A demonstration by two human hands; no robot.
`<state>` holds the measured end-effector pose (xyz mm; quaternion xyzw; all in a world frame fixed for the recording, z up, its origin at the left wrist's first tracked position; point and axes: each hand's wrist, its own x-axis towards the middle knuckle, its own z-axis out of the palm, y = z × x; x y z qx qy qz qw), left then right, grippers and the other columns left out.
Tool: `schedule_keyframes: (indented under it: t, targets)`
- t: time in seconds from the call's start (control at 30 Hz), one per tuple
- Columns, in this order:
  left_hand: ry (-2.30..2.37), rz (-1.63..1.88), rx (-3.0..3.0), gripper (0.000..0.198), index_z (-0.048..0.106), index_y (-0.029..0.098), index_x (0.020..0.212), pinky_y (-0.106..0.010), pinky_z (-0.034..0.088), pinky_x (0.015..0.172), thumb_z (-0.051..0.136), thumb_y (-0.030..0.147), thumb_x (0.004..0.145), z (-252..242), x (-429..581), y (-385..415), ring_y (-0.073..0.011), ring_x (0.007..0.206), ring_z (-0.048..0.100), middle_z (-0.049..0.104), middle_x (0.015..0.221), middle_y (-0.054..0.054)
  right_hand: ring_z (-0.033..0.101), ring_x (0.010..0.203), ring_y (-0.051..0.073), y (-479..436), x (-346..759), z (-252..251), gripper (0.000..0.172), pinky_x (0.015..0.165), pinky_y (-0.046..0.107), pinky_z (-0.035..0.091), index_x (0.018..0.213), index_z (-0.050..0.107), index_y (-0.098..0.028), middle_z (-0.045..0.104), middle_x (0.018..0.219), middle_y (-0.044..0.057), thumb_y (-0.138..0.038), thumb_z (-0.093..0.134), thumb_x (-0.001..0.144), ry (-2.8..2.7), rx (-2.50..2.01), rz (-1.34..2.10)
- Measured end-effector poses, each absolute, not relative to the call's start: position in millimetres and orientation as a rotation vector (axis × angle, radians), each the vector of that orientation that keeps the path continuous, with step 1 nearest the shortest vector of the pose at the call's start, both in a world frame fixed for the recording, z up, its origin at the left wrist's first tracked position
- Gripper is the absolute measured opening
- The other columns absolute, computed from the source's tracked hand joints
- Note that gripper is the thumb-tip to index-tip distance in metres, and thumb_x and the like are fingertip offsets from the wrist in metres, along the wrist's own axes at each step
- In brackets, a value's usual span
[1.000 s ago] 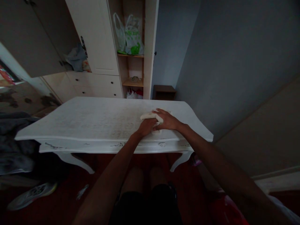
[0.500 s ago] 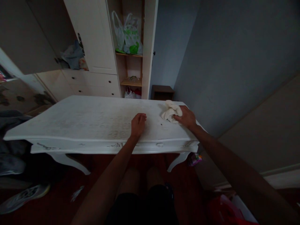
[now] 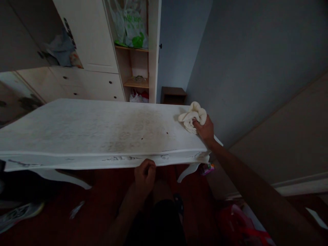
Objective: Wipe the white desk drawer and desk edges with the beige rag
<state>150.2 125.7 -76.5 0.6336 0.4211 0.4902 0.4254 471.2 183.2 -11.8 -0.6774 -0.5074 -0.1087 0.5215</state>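
Note:
A crumpled cream cloth (image 3: pixel 191 119) is bunched in my right hand (image 3: pixel 205 130), at the right end of a white table (image 3: pixel 84 119). The fingers are closed around the cloth, and its lower part seems to rest against the tabletop. My left hand (image 3: pixel 145 174) is curled into a loose fist in front of the table's front edge, with nothing seen in it. Grey smudges spread over the middle of the tabletop, with two small dark specks near them.
Behind the table stands a white wardrobe (image 3: pixel 99 44) with plastic bags (image 3: pixel 134 29) on an open shelf. A small brown cabinet (image 3: pixel 174 95) sits by the grey wall. On the floor are a shoe (image 3: pixel 22 215), a scrap of wrapper (image 3: pixel 77 209) and a red bag (image 3: pixel 233 225).
My left hand has come back from above the tabletop to its front edge. The right hand has lifted and turned the cloth slightly. The view has shifted right.

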Motion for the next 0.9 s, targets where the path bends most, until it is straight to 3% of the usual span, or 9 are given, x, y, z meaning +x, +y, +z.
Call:
schedule_keyframes:
  t: [0.1, 0.2, 0.3, 0.47, 0.67, 0.9]
  targets:
    - [1.058, 0.765, 1.114, 0.029, 0.056, 0.019, 0.07, -0.024, 0.027, 0.04, 0.046, 0.04, 0.087, -99.3, 163.9, 120.7, -0.0112, 0.038, 0.042, 0.051, 0.052, 0.001, 0.062, 0.099, 0.028, 182.8, 472.1, -12.4, 0.04, 0.092, 0.044, 0.048, 0.111, 0.059, -0.018, 0.066, 0.108, 0.013, -0.041, 0.066, 0.078, -1.212, -1.626, -0.275]
    - [0.946, 0.432, 0.607, 0.037, 0.06, 0.013, 0.089, -0.025, 0.039, 0.042, 0.04, 0.044, 0.093, -103.3, 178.4, 132.1, -0.0139, 0.044, 0.055, 0.064, 0.07, -0.005, 0.061, 0.098, 0.028, 182.4, 472.0, -12.5, 0.038, 0.092, 0.044, 0.048, 0.109, 0.059, -0.018, 0.066, 0.106, 0.012, -0.041, 0.066, 0.079, -1.221, -1.638, -0.28]
    - [0.776, 0.414, 0.384, 0.037, 0.06, 0.009, 0.101, -0.03, 0.052, 0.06, 0.042, 0.041, 0.094, -96.8, 187.5, 142.9, -0.0185, 0.065, 0.067, 0.07, 0.088, -0.013, 0.061, 0.096, 0.027, 182.8, 472.9, -12.7, 0.036, 0.09, 0.044, 0.048, 0.105, 0.059, -0.019, 0.066, 0.103, 0.012, -0.042, 0.065, 0.079, -1.231, -1.66, -0.299]
    - [0.726, 0.524, 0.256, 0.025, 0.06, 0.009, 0.095, -0.032, 0.054, 0.081, 0.043, 0.029, 0.094, -87.2, 198.4, 150.0, -0.0227, 0.092, 0.07, 0.071, 0.102, -0.016, 0.061, 0.098, 0.028, 183.6, 473.5, -12.7, 0.038, 0.092, 0.043, 0.048, 0.108, 0.058, -0.018, 0.066, 0.105, 0.013, -0.042, 0.065, 0.079, -1.241, -1.668, -0.32]
    - [0.849, 0.523, 0.337, 0.028, 0.062, 0.009, 0.098, -0.024, 0.053, 0.066, 0.046, 0.031, 0.093, -78.9, 203.3, 144.0, -0.0178, 0.081, 0.071, 0.072, 0.1, -0.016, 0.061, 0.098, 0.029, 183.8, 471.5, -11.1, 0.039, 0.091, 0.045, 0.047, 0.107, 0.058, -0.018, 0.066, 0.105, 0.014, -0.045, 0.064, 0.079, -1.213, -1.685, -0.308]
    - [0.888, 0.442, 0.326, 0.034, 0.065, 0.008, 0.087, -0.022, 0.053, 0.052, 0.041, 0.03, 0.096, -78.9, 184.7, 93.4, -0.0165, 0.069, 0.071, 0.073, 0.087, -0.013, 0.061, 0.1, 0.03, 186.6, 474.4, -12.7, 0.04, 0.092, 0.044, 0.047, 0.107, 0.057, -0.016, 0.066, 0.105, 0.015, -0.044, 0.064, 0.079, -1.209, -1.697, -0.317]
